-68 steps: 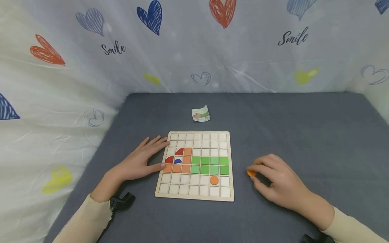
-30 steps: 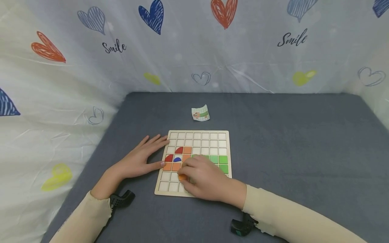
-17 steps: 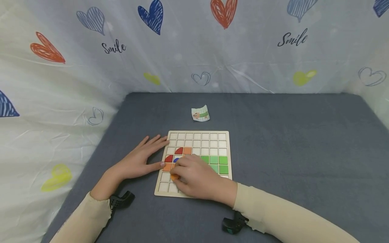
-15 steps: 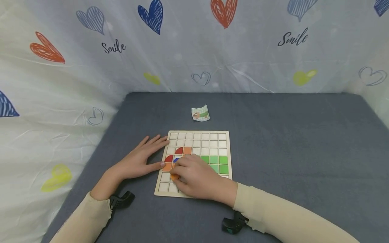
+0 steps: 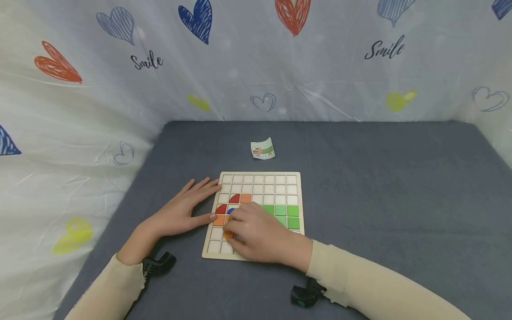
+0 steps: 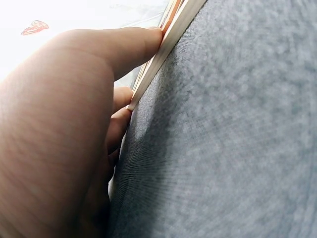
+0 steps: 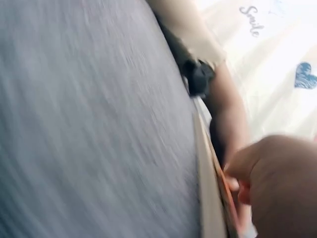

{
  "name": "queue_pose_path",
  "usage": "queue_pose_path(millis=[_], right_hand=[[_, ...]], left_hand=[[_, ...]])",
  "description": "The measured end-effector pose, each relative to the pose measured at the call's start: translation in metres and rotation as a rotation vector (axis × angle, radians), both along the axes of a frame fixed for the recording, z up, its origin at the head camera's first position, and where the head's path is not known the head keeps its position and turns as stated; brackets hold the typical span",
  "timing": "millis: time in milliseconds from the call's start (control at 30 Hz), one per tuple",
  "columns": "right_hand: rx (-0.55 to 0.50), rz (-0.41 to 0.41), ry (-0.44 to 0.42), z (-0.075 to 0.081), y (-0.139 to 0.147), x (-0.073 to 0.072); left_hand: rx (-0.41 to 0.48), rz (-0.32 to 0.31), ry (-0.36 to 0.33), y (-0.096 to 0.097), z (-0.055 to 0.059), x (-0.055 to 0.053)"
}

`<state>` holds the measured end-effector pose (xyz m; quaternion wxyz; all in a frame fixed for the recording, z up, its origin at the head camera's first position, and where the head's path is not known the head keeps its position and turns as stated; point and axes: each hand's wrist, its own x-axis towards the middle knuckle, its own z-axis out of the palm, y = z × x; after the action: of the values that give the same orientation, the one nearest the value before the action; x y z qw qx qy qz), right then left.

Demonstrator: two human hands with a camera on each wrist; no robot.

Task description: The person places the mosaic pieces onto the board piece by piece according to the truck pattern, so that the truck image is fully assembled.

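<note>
A square wooden grid board (image 5: pixel 259 178) lies on the grey table, partly filled with flat coloured tiles. My left hand (image 5: pixel 176 213) rests along its left edge with fingers spread, the thumb and fingertips touching the frame, as the left wrist view also shows. My right hand (image 5: pixel 258 233) is over the lower left of the board and pinches an orange round disc (image 5: pixel 228 234) between thumb and fingers. The disc sits at a cell just below the row of orange squares (image 5: pixel 219 220). Part of the board's middle and lower rows is hidden under the right hand.
A small printed paper card (image 5: pixel 262 149) with a coloured grid picture lies behind the board. Green tiles (image 5: pixel 281 210) fill cells at the board's right, and red quarter-round tiles (image 5: pixel 221 209) sit at its left. A white curtain with hearts (image 5: pixel 328 66) hangs behind the table.
My right hand has moved left from the table beside the board to its lower left cells, carrying the orange disc. My left hand has stayed at the board's edge.
</note>
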<state>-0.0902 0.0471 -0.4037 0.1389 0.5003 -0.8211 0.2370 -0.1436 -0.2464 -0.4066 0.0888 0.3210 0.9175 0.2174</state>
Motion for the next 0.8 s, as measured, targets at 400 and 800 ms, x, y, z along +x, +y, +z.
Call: queue_pose_path(millis=[400,800], right_hand=[[-0.098,-0.155,0.05,0.023,0.066,-0.03],[-0.17,-0.363,0.085,0.045,0.153,-0.035]], left_hand=[[-0.016,0.009,0.002,0.002,-0.01,0.002],[0.016,-0.004,-0.01,0.001,-0.01,0.0]])
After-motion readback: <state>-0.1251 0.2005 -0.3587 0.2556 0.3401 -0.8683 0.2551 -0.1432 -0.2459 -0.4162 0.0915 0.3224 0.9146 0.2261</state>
